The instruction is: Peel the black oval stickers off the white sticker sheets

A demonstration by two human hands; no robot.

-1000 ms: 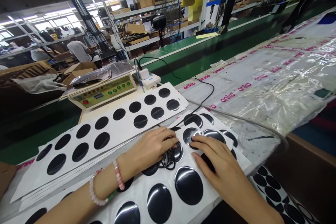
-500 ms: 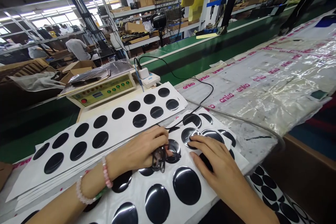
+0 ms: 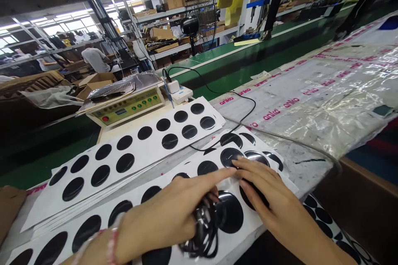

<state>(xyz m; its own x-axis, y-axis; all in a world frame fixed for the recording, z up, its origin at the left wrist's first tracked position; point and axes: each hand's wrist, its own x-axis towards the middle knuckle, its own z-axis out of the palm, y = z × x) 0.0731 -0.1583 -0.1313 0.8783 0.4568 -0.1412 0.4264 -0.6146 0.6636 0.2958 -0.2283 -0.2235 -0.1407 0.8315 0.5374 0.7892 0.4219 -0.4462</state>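
My left hand [image 3: 177, 203], with bead bracelets on its wrist, reaches over the front white sheet [image 3: 199, 174] of glossy black discs. Its lower fingers are curled round a bundle of coiled black cable [image 3: 205, 227], partly hidden under the palm. The index finger stretches right, to the fingertips of my right hand [image 3: 273, 194]. My right hand lies over the sheet's right end, fingers extended beside a black disc [image 3: 230, 156]; I see nothing held in it. Another black disc [image 3: 230, 211] shows between the hands.
A stack of disc sheets [image 3: 139, 149] lies behind. A control box [image 3: 133, 109] with green buttons stands beside a power strip [image 3: 183, 95], from which a thin black cable [image 3: 253, 109] runs. Film marked "anko" [image 3: 311, 91] covers the table at right. More disc sheets [image 3: 323, 215] lie lower right.
My left hand has moved nearer and lower with the cable bundle, its index finger now stretched toward my right hand. My right hand has shifted slightly right. The view has shifted a little.
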